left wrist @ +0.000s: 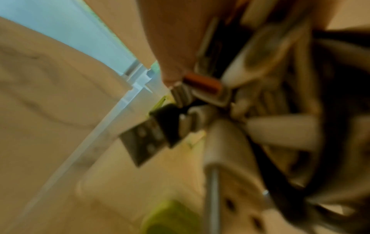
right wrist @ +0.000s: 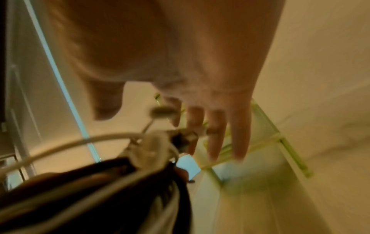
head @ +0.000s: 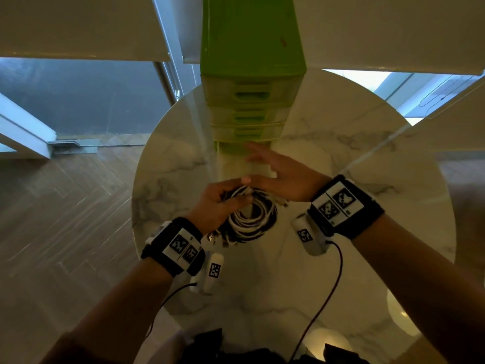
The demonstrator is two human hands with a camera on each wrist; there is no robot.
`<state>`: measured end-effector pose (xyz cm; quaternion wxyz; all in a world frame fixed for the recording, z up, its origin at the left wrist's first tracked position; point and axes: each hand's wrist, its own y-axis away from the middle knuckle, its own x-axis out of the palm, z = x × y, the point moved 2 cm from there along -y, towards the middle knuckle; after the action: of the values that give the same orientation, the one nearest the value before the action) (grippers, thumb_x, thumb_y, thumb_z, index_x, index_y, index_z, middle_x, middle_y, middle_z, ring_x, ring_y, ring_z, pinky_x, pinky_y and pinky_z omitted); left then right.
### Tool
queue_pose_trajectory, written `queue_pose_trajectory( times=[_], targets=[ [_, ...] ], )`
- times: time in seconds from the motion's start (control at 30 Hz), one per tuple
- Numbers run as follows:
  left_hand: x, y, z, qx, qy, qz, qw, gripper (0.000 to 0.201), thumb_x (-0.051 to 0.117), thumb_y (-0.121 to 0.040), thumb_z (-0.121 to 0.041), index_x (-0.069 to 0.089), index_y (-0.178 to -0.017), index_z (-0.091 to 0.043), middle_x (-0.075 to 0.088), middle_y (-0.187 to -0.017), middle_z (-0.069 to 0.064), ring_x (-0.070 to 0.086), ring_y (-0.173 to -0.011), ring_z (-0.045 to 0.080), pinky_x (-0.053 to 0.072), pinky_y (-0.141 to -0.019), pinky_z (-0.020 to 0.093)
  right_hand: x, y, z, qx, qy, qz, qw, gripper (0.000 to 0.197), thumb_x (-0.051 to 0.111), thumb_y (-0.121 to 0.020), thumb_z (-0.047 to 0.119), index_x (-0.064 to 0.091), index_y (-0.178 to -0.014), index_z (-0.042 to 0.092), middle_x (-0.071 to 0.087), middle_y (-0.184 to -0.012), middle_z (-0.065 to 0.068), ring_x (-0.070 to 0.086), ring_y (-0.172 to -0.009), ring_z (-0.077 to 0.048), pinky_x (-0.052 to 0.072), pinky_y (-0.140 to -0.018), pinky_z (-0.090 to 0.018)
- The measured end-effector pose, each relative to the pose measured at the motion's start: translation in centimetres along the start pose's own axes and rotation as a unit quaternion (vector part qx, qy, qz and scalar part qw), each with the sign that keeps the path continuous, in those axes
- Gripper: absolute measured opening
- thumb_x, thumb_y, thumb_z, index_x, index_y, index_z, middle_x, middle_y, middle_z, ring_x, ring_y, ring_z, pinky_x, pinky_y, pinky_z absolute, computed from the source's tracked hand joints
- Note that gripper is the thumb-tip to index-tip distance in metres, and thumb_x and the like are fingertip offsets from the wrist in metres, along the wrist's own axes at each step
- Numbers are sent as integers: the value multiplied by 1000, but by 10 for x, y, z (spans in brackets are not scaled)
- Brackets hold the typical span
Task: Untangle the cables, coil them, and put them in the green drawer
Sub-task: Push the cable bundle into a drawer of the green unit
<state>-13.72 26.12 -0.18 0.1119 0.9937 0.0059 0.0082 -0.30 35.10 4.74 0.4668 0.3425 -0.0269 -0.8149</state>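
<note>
The coil of cables, white and black strands wound together, hangs from the left hand above the round marble table, just in front of the green drawer unit. The left hand's fingers are curled round the top of the coil, gripping it; several plugs dangle loose by the wrist in the left wrist view. The bottom drawer is pulled out toward the person, and the coil is beside its near end, not inside it. The right hand is released, fingers straight and spread, stretched over the pulled-out drawer and holding nothing. Both wrists wear black bands with printed markers
</note>
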Motion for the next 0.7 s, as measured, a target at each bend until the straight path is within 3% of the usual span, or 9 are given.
queue_pose_trajectory(
  times=[0.07,0.13,0.23,0.33,0.37,0.43,0.47,0.6,0.7],
  targets=[
    [-3,-4,-1,13,-19,50,998,44,59,-85,4,53,-126,-12,66,-109,2,64,-99,4,50,-85,19,8,-5,-4,12,-26,103,994,65,54,-86,46,27,-143,29,52,-131,0,49,-120,-11,41,-103,-31],
    [-6,-8,0,25,-42,87,995,48,62,-84,3,52,-127,-16,64,-113,3,63,-102,4,50,-86,19,17,-7,-11,0,-39,125,991,55,56,-89,36,37,-138,21,55,-128,1,52,-118,-13,42,-104,-34],
    [-6,-12,8,31,-44,85,995,46,71,-79,-5,56,-119,-21,63,-115,4,62,-108,10,50,-89,23,23,-4,-16,-4,-79,115,990,49,55,-92,29,37,-137,20,55,-126,5,54,-116,-9,43,-99,-20],
    [-10,-18,17,5,-3,57,998,65,79,-63,-22,38,-114,-20,57,-118,10,57,-112,17,51,-91,34,24,0,-12,5,-122,74,990,39,49,-96,29,38,-133,31,55,-116,13,57,-95,14,43,-77,-3],
    [-12,-20,19,-7,-7,59,998,72,79,-59,-27,35,-115,-19,55,-121,1,57,-109,12,52,-90,35,24,2,-11,13,-141,61,988,35,47,-96,26,40,-131,30,57,-109,15,57,-84,18,43,-67,0],
    [-14,-27,17,-21,-58,70,996,87,79,-53,-37,36,-124,-10,48,-116,-32,57,-101,-3,53,-85,28,25,5,-12,29,-163,44,985,29,46,-97,22,47,-127,22,56,-94,16,57,-62,20,40,-50,0],
    [-15,-30,17,-27,-76,73,994,94,78,-50,-41,36,-127,-8,44,-112,-36,57,-99,-4,53,-84,25,27,5,-13,33,-167,36,985,27,45,-98,21,51,-124,19,57,-90,15,56,-57,19,39,-47,-1],
    [-19,-39,18,-57,-88,88,991,103,84,-41,-52,30,-127,-34,47,-124,-8,50,-117,11,46,-93,26,34,2,-24,63,-197,-41,978,18,47,-97,22,57,-112,21,62,-80,13,58,-52,11,41,-45,-6],
    [-22,-35,15,-37,-7,13,999,83,79,-52,-52,37,-122,-37,51,-126,-6,47,-122,7,41,-101,30,36,-8,-45,133,-241,-166,947,18,53,-94,32,60,-107,23,69,-89,1,66,-68,-7,53,-60,-27]
  ],
)
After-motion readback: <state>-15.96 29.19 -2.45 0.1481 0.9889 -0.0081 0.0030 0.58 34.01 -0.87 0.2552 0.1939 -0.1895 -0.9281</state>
